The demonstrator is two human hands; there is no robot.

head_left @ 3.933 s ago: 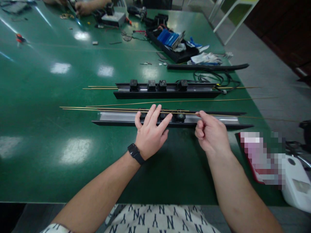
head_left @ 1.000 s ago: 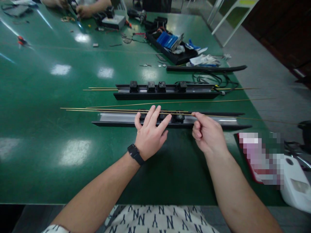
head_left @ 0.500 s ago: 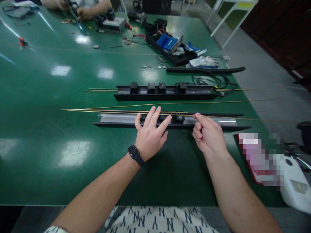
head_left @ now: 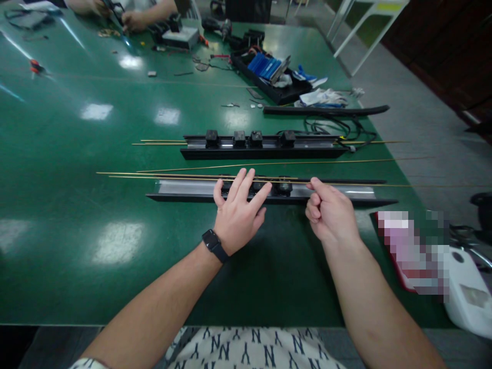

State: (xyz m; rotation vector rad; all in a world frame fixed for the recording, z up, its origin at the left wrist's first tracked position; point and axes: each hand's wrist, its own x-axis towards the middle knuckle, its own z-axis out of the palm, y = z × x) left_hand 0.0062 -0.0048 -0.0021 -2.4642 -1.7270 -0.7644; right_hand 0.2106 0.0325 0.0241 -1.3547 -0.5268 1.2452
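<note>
A black channel rail (head_left: 184, 198) with a silvery inner face lies lengthwise in front of me, and black blocks (head_left: 285, 185) sit inside it. Thin brass-coloured rods (head_left: 130, 175) run along its far edge. My left hand (head_left: 240, 212), wearing a black watch, rests over the rail with fingers spread across the rods. My right hand (head_left: 330, 210) is closed, its thumb and forefinger pinching one long thin rod (head_left: 357, 184) that extends past the table's right edge. The fingers of my left hand hide part of the blocks.
Behind lies a second black rail (head_left: 261, 154) with several blocks, rods and a black cable (head_left: 357, 128). Farther back are a black strip (head_left: 326, 110), gloves (head_left: 323, 97) and a black tray (head_left: 246, 72). At right stands a white device (head_left: 467, 292). Another person's hands (head_left: 132, 21) work across the table.
The pinched rod has shifted slightly to the right, and its right end sits a little higher. My right hand has moved very slightly right. My left hand has stayed in place.
</note>
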